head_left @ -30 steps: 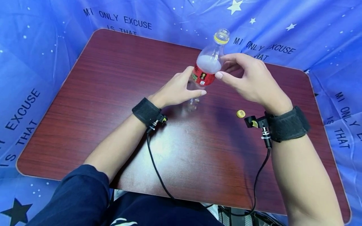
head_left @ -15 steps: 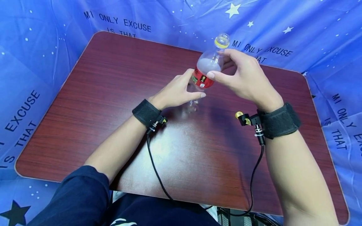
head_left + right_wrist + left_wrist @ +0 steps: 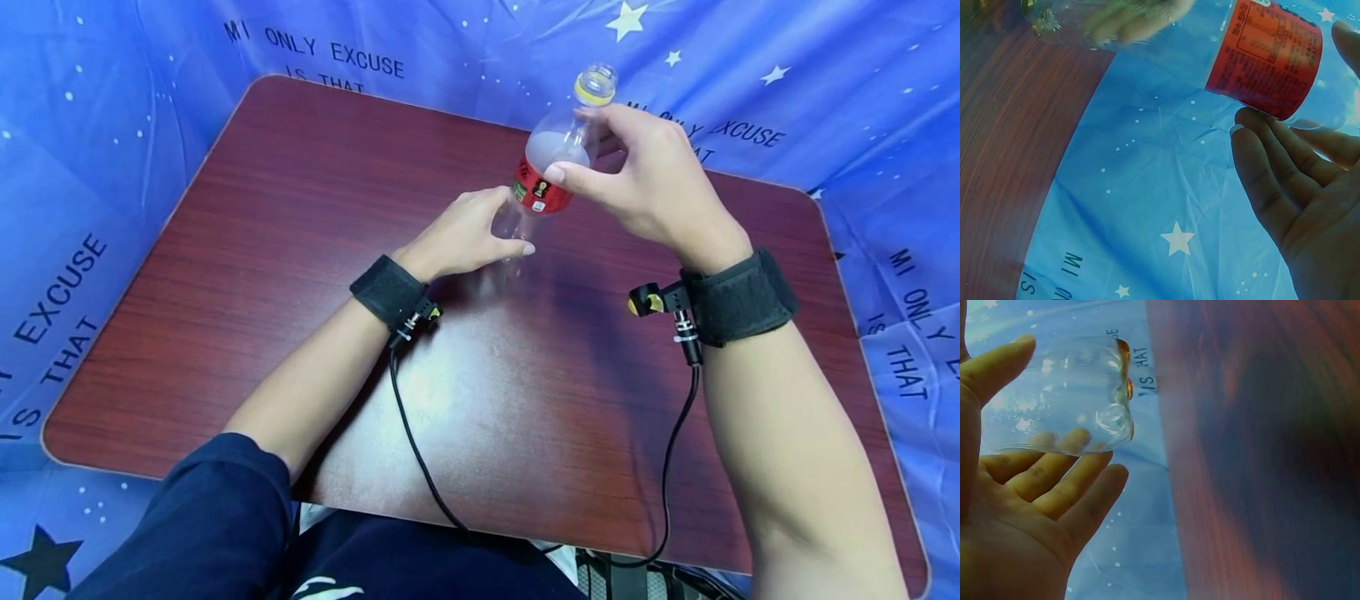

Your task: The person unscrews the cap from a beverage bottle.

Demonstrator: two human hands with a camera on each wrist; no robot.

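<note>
A clear plastic bottle with a red label is tilted, its uncapped mouth up and to the right with a yellow ring below it. My right hand grips its upper part, thumb on the near side near the label and fingers behind. Around the lower part, my left hand is loosely spread, thumb and fingers apart. In the left wrist view the bottle's base shows amber traces, and the left fingertips show through the clear wall. The right wrist view shows the label above the right fingers.
A yellow bottle cap lies on the dark red wooden table, mostly hidden behind the camera on the right wrist. Both wrists wear black bands with cables running to the table's front edge. A blue star-patterned cloth surrounds the table.
My right hand has moved left and up along the bottle, now gripping nearer the neck. The bottle has risen slightly, and my left hand sits lower on it with its fingers looser.
</note>
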